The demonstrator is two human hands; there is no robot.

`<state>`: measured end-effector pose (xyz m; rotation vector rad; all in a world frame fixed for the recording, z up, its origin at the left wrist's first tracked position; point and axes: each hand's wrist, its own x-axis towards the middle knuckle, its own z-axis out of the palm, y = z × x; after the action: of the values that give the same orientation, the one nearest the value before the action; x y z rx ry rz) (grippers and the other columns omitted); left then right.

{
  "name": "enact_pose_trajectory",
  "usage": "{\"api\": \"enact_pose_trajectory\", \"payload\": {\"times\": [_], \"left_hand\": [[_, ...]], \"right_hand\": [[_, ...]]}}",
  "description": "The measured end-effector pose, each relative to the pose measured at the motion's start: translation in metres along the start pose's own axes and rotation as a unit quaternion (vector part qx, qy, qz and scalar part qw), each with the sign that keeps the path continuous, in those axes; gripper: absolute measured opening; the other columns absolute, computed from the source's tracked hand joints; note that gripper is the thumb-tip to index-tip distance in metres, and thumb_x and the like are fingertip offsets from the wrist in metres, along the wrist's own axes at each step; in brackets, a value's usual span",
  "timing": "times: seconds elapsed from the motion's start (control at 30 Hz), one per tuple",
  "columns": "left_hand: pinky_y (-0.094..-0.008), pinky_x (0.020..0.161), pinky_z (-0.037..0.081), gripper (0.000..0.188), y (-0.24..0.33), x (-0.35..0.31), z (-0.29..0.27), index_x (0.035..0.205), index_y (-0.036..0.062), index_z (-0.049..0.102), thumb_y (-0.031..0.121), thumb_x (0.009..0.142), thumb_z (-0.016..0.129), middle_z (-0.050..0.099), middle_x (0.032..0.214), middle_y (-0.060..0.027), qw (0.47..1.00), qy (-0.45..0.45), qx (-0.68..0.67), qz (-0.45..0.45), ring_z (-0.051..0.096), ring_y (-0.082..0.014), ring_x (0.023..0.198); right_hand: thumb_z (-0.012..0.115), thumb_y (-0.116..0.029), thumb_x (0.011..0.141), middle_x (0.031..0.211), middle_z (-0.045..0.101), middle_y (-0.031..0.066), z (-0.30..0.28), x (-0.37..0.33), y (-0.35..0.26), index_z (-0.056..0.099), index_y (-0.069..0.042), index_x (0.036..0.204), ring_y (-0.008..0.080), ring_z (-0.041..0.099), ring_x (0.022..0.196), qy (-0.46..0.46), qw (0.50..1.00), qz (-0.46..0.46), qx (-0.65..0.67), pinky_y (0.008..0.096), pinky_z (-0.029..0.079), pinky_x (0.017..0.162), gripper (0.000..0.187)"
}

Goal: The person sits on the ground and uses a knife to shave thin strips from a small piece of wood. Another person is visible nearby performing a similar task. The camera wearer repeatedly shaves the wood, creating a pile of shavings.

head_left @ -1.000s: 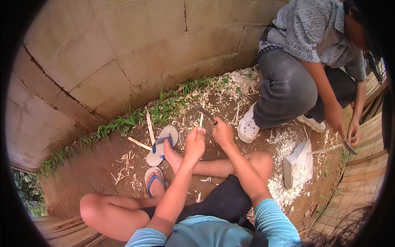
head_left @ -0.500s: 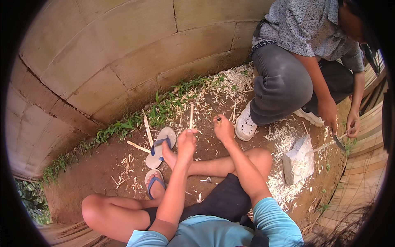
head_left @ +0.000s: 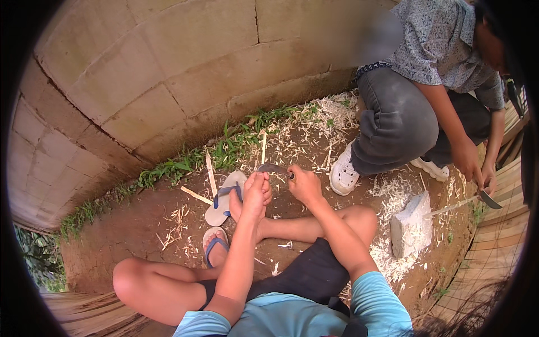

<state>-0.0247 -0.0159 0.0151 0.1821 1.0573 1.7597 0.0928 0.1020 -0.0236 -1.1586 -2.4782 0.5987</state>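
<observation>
My left hand (head_left: pixel 257 194) is closed around a thin pale wooden stick (head_left: pixel 264 147), which points up and away from its thumb side. In my right hand (head_left: pixel 305 185) is a knife with a dark curved blade (head_left: pixel 274 168), gripped by its handle. The blade reaches left to the stick just above my left hand; whether it touches the wood is hard to see. Both hands are over my crossed legs.
A person in grey trousers (head_left: pixel 396 121) crouches at the right, holding a curved knife (head_left: pixel 489 200) and a thin strip. A pale stone block (head_left: pixel 411 224) stands among wood shavings (head_left: pixel 387 255). A sandal (head_left: pixel 224 205) and split sticks (head_left: pixel 196 195) lie left. A block wall (head_left: pixel 185 62) rises behind.
My right hand has turned, and the knife's blade now shows close to the stick at my left hand. The view has shifted slightly. The other person's knife has moved a little.
</observation>
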Motion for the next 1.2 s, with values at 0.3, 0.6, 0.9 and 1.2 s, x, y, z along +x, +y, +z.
{"api": "enact_pose_trajectory", "payload": {"times": [0.3, 0.6, 0.9, 1.2], "left_hand": [[-0.0215, 0.034, 0.015, 0.022, -0.016, -0.001, 0.019, 0.086, 0.0115, 0.044, 0.025, 0.102, 0.037, 0.029, 0.053, 0.0069, 1.000, 0.017, 0.003, 0.000, 0.022, -0.0033, 0.038], [-0.0220, 0.033, 0.016, 0.021, -0.025, -0.011, 0.024, 0.086, 0.0116, 0.045, 0.023, 0.101, 0.037, 0.032, 0.054, 0.0067, 0.999, 0.044, 0.009, -0.009, 0.024, -0.0033, 0.038], [-0.0207, 0.033, 0.016, 0.027, -0.010, 0.007, -0.005, 0.083, 0.0145, 0.045, 0.035, 0.100, 0.043, 0.028, 0.052, 0.0076, 0.995, 0.031, 0.091, 0.029, 0.022, -0.0033, 0.037], [-0.0207, 0.036, 0.022, 0.026, -0.009, 0.016, -0.011, 0.088, 0.0114, 0.050, 0.033, 0.101, 0.043, 0.037, 0.056, 0.0044, 0.998, 0.000, 0.055, 0.013, 0.028, -0.0057, 0.041]], "right_hand": [[0.059, -0.012, 0.075, 0.085, 0.067, 0.0204, 0.001, 0.009, 0.006, 0.066, -0.012, 0.098, 0.0397, 0.066, 0.082, -0.018, 0.993, 0.116, -0.011, 0.0489, 0.052, 0.075, 0.024], [0.060, -0.010, 0.072, 0.083, 0.066, 0.0230, 0.015, 0.002, 0.014, 0.067, -0.012, 0.099, 0.0401, 0.064, 0.084, -0.038, 0.992, 0.116, 0.025, 0.0481, 0.050, 0.076, 0.028], [0.065, -0.037, 0.084, 0.061, 0.061, 0.0137, 0.033, -0.005, 0.009, 0.065, -0.006, 0.097, 0.0207, 0.054, 0.052, -0.145, 0.954, 0.000, 0.264, 0.0372, 0.047, 0.056, 0.034], [0.062, -0.041, 0.086, 0.090, 0.066, 0.0218, 0.043, -0.011, 0.012, 0.058, -0.006, 0.118, 0.0371, 0.064, 0.084, -0.146, 0.969, -0.037, 0.197, 0.0413, 0.051, 0.075, 0.048]]}}
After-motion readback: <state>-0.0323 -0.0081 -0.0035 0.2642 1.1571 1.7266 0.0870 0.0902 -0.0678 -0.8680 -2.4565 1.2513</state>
